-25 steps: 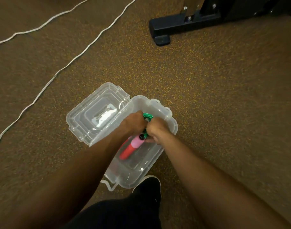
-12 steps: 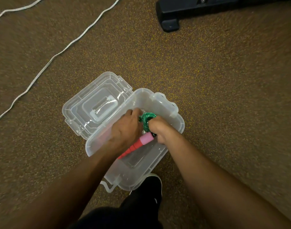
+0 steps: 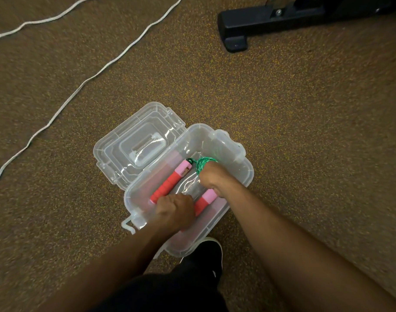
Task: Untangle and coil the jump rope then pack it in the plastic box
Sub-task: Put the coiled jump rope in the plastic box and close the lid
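A clear plastic box (image 3: 246,176) sits on the speckled floor, its lid (image 3: 136,145) flipped open to the left. Inside lie the jump rope's two red-and-pink handles: one (image 3: 171,181) along the left wall, the other (image 3: 203,200) nearer me. The coiled green rope (image 3: 202,165) is bunched at the box's far end. My right hand (image 3: 212,177) is inside the box, closed on the green coil. My left hand (image 3: 175,210) is fisted at the near end, over the butts of the handles; its grip is hidden.
A white cord (image 3: 80,86) snakes across the floor at the left. A black equipment base (image 3: 260,21) stands at the top right. My black shoe (image 3: 206,255) touches the box's near edge.
The handles now lie apart in the box. My left hand has slid back from the green coil to the near end. The right hand pressed the coil deeper.
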`<state>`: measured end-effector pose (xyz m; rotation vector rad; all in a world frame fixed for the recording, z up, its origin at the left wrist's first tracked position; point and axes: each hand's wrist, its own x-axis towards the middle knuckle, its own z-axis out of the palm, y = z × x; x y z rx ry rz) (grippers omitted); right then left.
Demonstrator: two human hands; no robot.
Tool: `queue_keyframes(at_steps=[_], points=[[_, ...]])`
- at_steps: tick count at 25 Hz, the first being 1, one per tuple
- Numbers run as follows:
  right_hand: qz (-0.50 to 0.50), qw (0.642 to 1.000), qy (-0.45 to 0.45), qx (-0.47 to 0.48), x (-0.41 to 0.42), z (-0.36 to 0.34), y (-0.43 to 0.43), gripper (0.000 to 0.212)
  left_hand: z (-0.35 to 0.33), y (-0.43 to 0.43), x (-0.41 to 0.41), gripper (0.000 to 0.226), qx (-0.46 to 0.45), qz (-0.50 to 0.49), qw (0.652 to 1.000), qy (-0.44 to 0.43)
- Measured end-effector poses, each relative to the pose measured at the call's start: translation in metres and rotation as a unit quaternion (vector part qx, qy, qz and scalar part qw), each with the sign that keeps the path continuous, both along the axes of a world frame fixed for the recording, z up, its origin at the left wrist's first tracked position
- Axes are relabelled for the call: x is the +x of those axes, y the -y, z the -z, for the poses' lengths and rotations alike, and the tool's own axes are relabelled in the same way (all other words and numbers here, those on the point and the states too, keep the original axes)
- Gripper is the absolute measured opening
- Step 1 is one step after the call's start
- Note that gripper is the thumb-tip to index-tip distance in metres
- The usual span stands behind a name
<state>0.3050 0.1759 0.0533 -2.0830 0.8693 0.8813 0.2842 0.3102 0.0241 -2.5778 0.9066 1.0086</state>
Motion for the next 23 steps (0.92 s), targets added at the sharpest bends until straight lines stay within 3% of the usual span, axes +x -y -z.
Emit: queue_keyframes(at_steps=[3,5,8,11,14,18,23], points=[[0.011,1.0,0.009,0.011,0.004,0.007,0.0,0.028,-0.021,0.003,0.004,0.033,-0.035,0.004,0.999,0.037],[-0.005,1.0,0.022,0.009,0.005,-0.001,0.004,0.021,-0.048,0.007,0.022,0.033,-0.103,-0.045,0.992,0.053],[-0.061,0.993,0.081,0.054,0.013,-0.033,0.017,0.019,-0.087,0.006,0.071,0.03,-0.234,-0.151,0.957,0.087],[-0.003,0.969,0.16,0.186,0.025,-0.071,0.03,0.013,-0.102,-0.005,0.114,0.022,-0.318,-0.23,0.917,0.066],[-0.038,0.965,0.214,0.146,0.042,-0.091,0.048,0.013,-0.097,-0.015,0.14,0.022,-0.371,-0.266,0.889,0.023],[-0.082,0.966,0.237,0.07,0.072,-0.086,0.067,0.012,-0.078,-0.02,0.169,0.023,-0.365,-0.289,0.883,0.052],[-0.07,0.983,0.157,0.062,0.113,-0.047,0.072,0.009,-0.041,-0.019,0.206,0.022,-0.288,-0.312,0.902,0.072]])
